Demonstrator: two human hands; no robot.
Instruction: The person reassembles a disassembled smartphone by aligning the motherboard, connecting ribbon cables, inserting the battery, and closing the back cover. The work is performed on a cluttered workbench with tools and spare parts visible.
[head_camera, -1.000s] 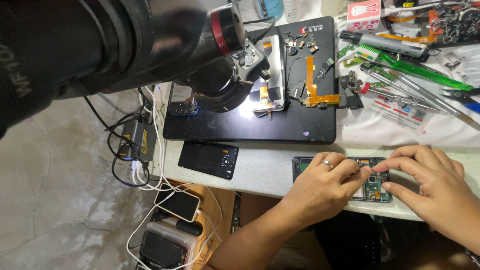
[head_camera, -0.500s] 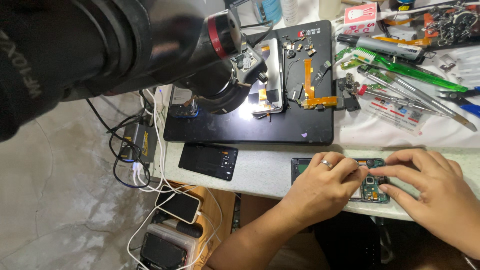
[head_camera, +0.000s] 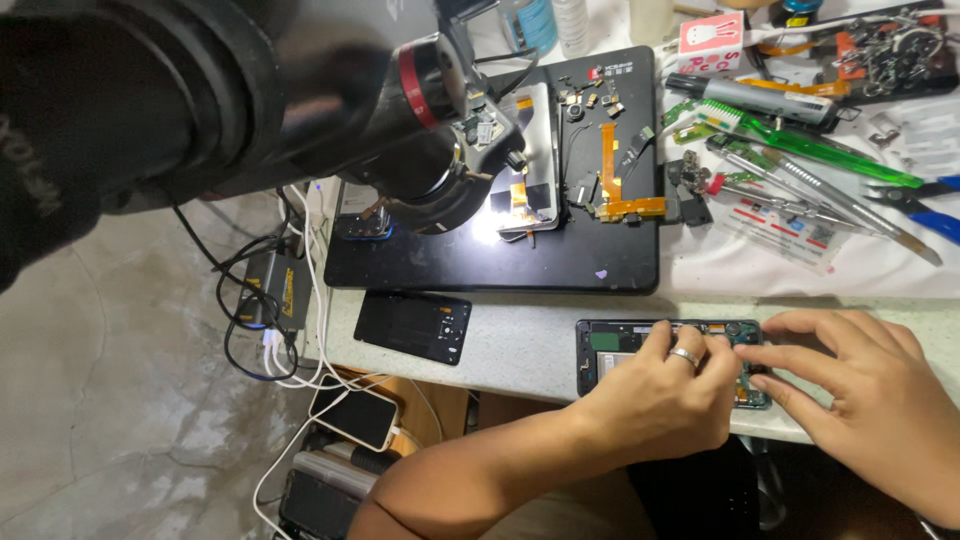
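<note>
Hands are laid on an opened phone (head_camera: 608, 352) at the near edge of the pale surface (head_camera: 510, 335). The left hand (head_camera: 665, 400), with a ring on one finger, is pressed on the phone's middle, fingers bent, nothing gripped. The right hand (head_camera: 870, 395) is spread flat, its fingertips touching the phone's right end; what is under them cannot be made out. A dark phone panel (head_camera: 413, 326) is seen to the left. Farther back, a black mat (head_camera: 500, 255) is covered with small parts, and a green brush (head_camera: 800, 140) lies beyond.
</note>
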